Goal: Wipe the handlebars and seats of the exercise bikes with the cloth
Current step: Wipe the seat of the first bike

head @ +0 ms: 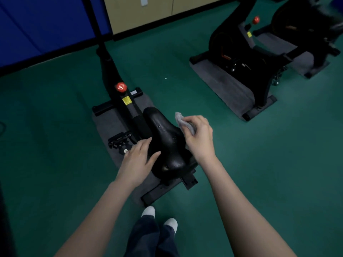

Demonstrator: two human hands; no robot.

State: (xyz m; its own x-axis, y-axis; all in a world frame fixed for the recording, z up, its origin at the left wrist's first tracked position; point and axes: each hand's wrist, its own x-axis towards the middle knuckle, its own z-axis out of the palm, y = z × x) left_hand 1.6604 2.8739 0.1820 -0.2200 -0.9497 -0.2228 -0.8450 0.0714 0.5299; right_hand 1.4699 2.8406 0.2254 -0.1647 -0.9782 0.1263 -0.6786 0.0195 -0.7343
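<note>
Both arms extended forward; left hand (138, 160) flat, relaxed; right hand (199, 136) clutching cloth (181, 120).

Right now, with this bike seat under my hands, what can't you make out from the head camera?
Head view, all items:
- Handlebars of the near bike: cut off by the top edge.
- Most of the cloth: bunched inside the right hand, which also hides whether it touches the seat.
- Seat's left side: under the left hand.
- Yellow label: print too small.
- Farthest bike: blurred, cut by the corner.
</note>
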